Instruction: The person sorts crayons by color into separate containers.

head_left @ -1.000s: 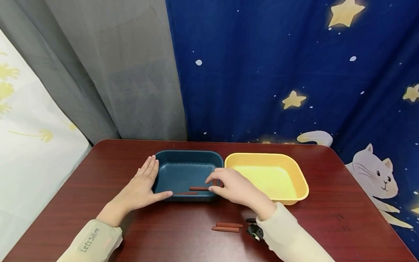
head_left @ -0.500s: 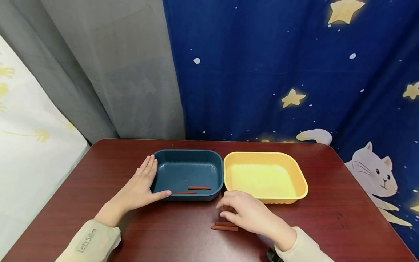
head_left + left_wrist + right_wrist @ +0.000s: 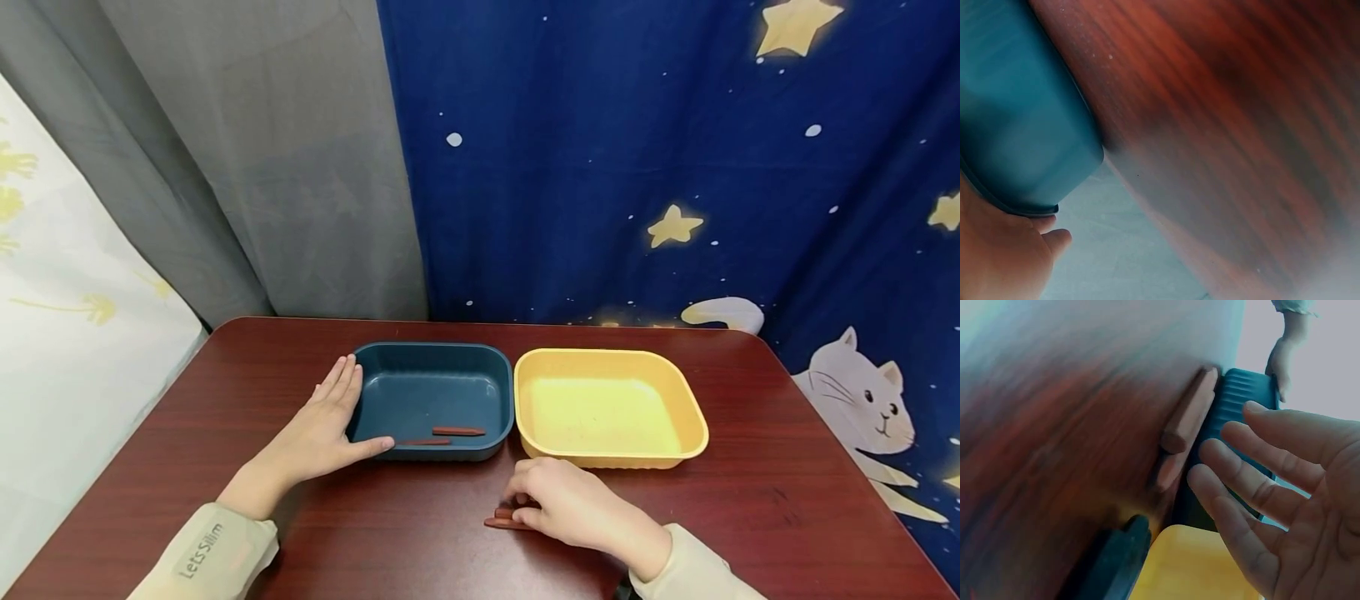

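My left hand [image 3: 318, 425] rests on the blue tub [image 3: 431, 353], its straight fingers along the left rim and its thumb on the front rim. Two reddish-brown crayon-like sticks [image 3: 458, 432] lie inside the tub near its front wall. On the table, two more brown sticks [image 3: 1191, 412] with faceted sides lie side by side. Right above them is my right hand [image 3: 566, 504]. The right wrist view shows its fingers [image 3: 1235, 469] loosely bent and spread, with nothing between them. From the head view, the hand covers part of this pair.
A yellow tub [image 3: 611, 461] stands against the blue tub's right side. Both sit on a dark red wooden table [image 3: 780, 433]. Grey and blue curtains [image 3: 562, 167] hang behind the table's back edge. A dark object [image 3: 1113, 556] shows low in the right wrist view.
My right hand has left the blue tub, where it was one second ago, and come down towards me to the two sticks on the table. The left hand has stayed at the tub's rim.
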